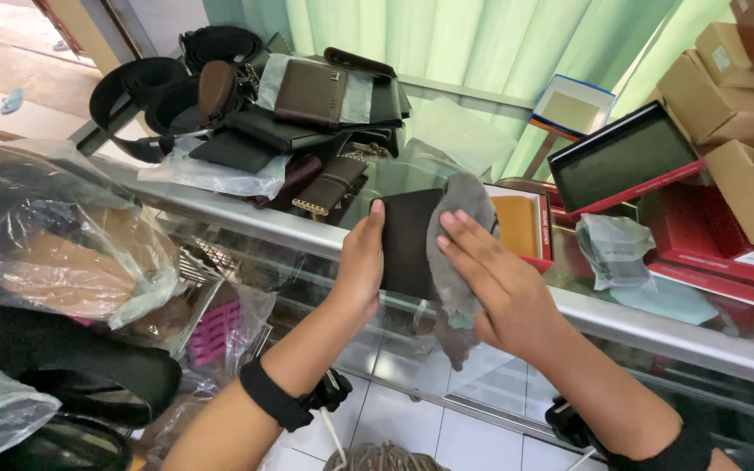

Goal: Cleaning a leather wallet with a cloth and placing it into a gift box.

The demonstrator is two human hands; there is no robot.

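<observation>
Nearest the camera, left hand (pixel 361 262) gripping a dark brown wallet (pixel 407 242) by its left edge, thumb up along the side, held just off the near edge of the glass table (pixel 656 327). Right hand (pixel 495 283) closed on a grey cloth (pixel 455 253), fingers pressing it flat against the wallet's right half. Farther back toward the table's far edge, a pile of dark wallets (pixel 307 122); toward its right end, red boxes (pixel 709 240).

A dark wallet (pixel 407 240) is held upright by the left hand (pixel 359 262). A grey cloth (pixel 457 235) is pressed against it by the right hand (pixel 495 279).
</observation>
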